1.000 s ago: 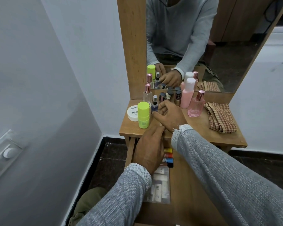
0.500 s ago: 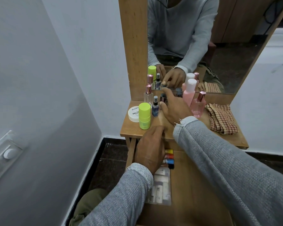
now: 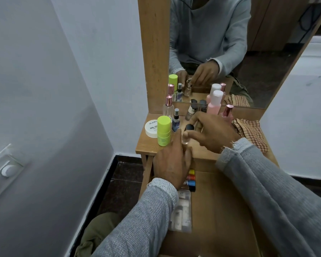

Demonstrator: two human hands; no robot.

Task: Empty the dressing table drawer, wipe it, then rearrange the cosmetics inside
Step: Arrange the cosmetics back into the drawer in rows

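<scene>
Nearest the camera, below the grip, the open drawer (image 3: 220, 210) holds a clear case of small tubes (image 3: 182, 212) along its left side, with a row of coloured-cap bottles (image 3: 191, 179) just beyond it; the left hand (image 3: 171, 164) hovers over the drawer's far end, fingers extended and relaxed, its fingertips reaching up beside the grip and holding nothing; the right hand (image 3: 213, 131) pinches a small clear bottle with a black cap (image 3: 188, 133) between thumb and fingers, lifted just above the tabletop (image 3: 146, 145); left of the grip stand a lime-green stick (image 3: 163, 130), a white nail-polish remover tub (image 3: 150, 128) and a small dark spray bottle (image 3: 175, 120); right of it lies a checked cloth (image 3: 250, 130); beyond the grip stand a pink bottle with a white cap (image 3: 214, 103), a pink perfume bottle (image 3: 227, 113), a clear rose-capped bottle (image 3: 168, 107) and small dark-capped bottles (image 3: 192, 108) against the mirror (image 3: 267, 52).
</scene>
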